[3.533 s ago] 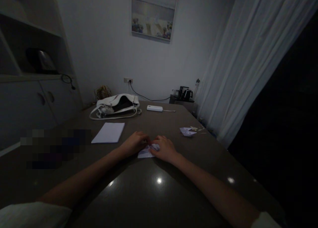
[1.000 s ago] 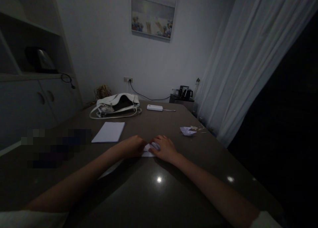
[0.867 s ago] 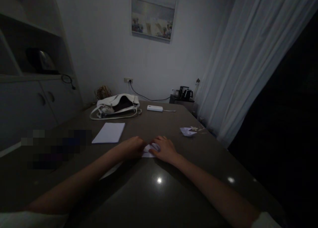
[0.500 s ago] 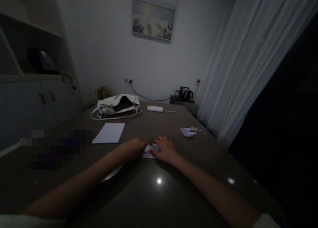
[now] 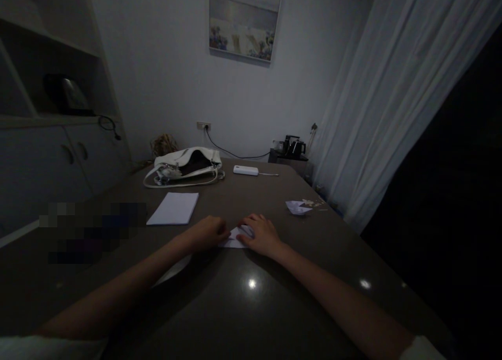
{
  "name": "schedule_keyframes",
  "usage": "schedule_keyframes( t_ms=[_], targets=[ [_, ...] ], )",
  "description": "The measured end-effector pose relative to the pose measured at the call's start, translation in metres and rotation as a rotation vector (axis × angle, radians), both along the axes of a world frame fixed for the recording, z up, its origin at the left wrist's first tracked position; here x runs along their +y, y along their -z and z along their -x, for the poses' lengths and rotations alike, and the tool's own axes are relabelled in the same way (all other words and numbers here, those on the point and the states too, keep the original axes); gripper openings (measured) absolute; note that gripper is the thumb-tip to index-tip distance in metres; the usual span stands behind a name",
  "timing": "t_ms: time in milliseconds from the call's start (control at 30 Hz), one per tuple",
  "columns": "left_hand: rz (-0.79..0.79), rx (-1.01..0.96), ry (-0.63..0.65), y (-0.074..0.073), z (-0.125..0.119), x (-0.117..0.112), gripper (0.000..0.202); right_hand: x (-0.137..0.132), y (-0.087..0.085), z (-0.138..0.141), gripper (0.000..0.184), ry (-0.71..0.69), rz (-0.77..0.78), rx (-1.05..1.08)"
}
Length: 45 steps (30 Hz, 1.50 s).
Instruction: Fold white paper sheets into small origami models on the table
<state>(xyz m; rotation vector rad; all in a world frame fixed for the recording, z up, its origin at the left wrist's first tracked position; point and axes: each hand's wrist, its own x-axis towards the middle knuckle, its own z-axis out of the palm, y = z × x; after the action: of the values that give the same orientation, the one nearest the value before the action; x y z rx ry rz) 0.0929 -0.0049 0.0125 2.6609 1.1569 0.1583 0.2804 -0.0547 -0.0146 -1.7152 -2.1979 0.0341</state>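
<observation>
A small folded sheet of white paper (image 5: 234, 242) lies on the dark table in front of me, with a raised, peaked fold on it. My left hand (image 5: 209, 232) is closed at the paper's left edge, its fingertips gripping that side. From the right, my right hand (image 5: 262, 236) curls over the sheet, thumb in front and fingers behind, holding it. My hands cover both ends of the paper. Farther right sits a folded paper boat (image 5: 298, 208). A stack of white paper (image 5: 173, 209) rests to the left, beyond my left forearm.
At the table's far side are a white handbag (image 5: 188, 165) and a white power bank (image 5: 246, 170) with a short cable. Small pale scraps (image 5: 311, 202) lie by the paper boat. A pale curved object (image 5: 174, 270) shows partly under my left forearm. Curtains (image 5: 364, 99) hang on the right.
My left hand has moved slightly left along the folded paper, so more of its left part shows. My right hand has stayed in nearly the same place.
</observation>
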Motion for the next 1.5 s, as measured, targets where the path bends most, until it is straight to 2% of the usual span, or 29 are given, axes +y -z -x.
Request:
schedule_keyframes(
  t_ms=[267,567,700,833,933,1067,1233,1367,1500],
  targets=[
    [0.079,-0.037,-0.054,0.009,-0.001,0.009,0.017,0.0,0.001,0.0,0.033,-0.012,-0.019,0.012],
    [0.085,-0.054,-0.078,0.009,0.005,0.015,0.008,0.0,0.0,0.001,0.033,-0.002,-0.003,-0.003],
    [0.094,-0.087,-0.064,0.011,0.004,0.014,0.021,0.0,0.0,0.0,0.034,-0.002,-0.007,0.003],
    [0.014,-0.178,-0.044,0.018,-0.006,0.007,0.04,0.001,0.0,0.0,0.034,-0.005,-0.018,0.02],
    [0.016,-0.164,-0.103,0.021,-0.011,0.004,0.035,0.001,0.0,0.0,0.033,-0.01,-0.011,0.026],
    [0.059,-0.107,-0.196,0.018,-0.014,0.003,0.022,0.0,-0.002,0.0,0.033,-0.01,-0.005,0.014],
    [0.044,-0.061,-0.218,0.013,-0.012,0.005,0.015,0.0,-0.002,0.0,0.034,0.001,0.01,-0.009],
    [0.028,-0.021,-0.199,0.008,-0.009,0.005,0.012,0.0,-0.002,0.0,0.035,0.006,0.013,-0.004],
    [0.005,-0.007,-0.116,0.004,-0.006,0.004,0.013,-0.001,-0.002,0.0,0.034,0.001,0.005,0.004]
  ],
)
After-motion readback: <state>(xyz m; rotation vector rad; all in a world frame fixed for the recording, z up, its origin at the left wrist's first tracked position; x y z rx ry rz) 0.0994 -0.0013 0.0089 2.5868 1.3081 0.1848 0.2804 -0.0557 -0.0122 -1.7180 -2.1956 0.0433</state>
